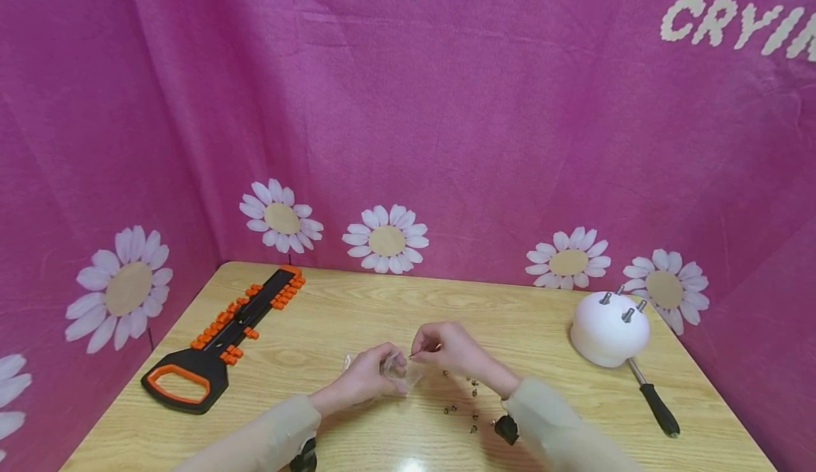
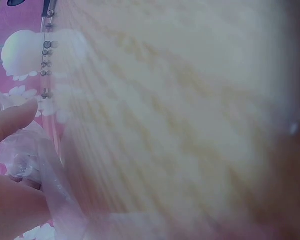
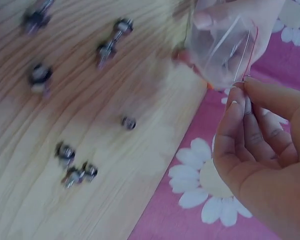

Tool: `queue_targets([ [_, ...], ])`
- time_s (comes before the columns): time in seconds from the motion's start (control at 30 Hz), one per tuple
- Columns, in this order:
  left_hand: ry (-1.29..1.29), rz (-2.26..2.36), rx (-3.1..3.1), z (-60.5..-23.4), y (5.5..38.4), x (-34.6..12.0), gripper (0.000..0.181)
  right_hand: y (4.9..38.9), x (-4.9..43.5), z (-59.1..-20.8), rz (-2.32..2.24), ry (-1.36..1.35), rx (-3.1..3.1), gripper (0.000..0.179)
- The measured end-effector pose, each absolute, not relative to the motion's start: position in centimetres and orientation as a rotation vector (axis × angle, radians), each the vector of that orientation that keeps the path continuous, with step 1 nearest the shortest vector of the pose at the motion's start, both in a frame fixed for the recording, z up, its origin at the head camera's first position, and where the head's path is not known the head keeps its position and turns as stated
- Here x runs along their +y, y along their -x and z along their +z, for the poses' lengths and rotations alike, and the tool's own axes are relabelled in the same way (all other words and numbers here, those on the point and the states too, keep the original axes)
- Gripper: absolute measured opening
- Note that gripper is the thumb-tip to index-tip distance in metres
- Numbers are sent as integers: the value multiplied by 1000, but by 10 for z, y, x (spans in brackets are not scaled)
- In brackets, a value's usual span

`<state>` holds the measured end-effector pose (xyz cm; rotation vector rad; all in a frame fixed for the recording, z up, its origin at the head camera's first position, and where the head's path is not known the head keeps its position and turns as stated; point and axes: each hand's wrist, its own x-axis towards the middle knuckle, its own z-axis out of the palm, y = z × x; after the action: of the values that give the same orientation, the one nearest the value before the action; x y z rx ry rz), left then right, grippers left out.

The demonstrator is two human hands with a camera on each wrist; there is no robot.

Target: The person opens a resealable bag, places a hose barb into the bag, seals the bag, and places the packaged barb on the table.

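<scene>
A clear zip bag (image 3: 217,57) with a red line along its mouth is held in my left hand (image 1: 375,371), thumb and fingers curled round the plastic. My right hand (image 1: 446,348) is close beside the bag's mouth. Its thumb and forefinger pinch a small metal piece (image 3: 246,77), mostly hidden by the fingertips. Several small bolts with nuts or washers (image 3: 129,122) lie scattered on the wooden table (image 1: 357,302), below and right of the right hand. The left wrist view is mostly blurred tabletop, with the left thumb (image 2: 20,120) against the crumpled plastic.
At the left lies a long black tool (image 1: 191,358) with an orange-lined handle and orange clips along its bar. A white rounded base (image 1: 608,334) with metal posts stands at the right. A black-handled screwdriver (image 1: 659,408) lies by it. Pink flowered cloth (image 1: 446,139) hangs behind the table.
</scene>
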<state>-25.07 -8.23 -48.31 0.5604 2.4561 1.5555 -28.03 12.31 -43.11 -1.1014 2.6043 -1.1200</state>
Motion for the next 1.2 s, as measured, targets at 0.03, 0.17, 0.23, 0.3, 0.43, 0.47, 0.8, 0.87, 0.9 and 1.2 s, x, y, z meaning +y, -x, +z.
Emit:
queue_targets([
  [0.03,-562,1547,2465,-484,251,-82,37,279,121,-431,-1127,1108,2591,4],
  [0.17,-544,1502,2508,-485,252,-83,37,276,113,-429,-1134,1110,2561,4],
  [0.23,-540,1495,2516,-485,252,-83,37,274,112,-427,-1141,1109,2552,4],
  [0.3,-543,1503,2509,-484,252,-83,37,274,114,-427,-1142,1097,2555,4],
  [0.43,-547,1560,2452,-483,251,-82,37,276,124,-426,-1143,1076,2581,4],
  [0.47,-541,1573,2438,-483,251,-81,37,277,128,-426,-1136,1069,2598,4],
  [0.8,-509,1591,2415,-482,249,-80,35,284,174,-435,-1102,988,2702,7],
  [0.87,-511,1584,2418,-481,249,-80,35,284,183,-438,-1092,970,2709,6],
  [0.9,-513,1593,2407,-481,249,-80,35,284,187,-440,-1089,965,2707,6],
  [1.2,-514,1589,2410,-482,248,-80,36,285,210,-454,-1027,1024,2656,4],
])
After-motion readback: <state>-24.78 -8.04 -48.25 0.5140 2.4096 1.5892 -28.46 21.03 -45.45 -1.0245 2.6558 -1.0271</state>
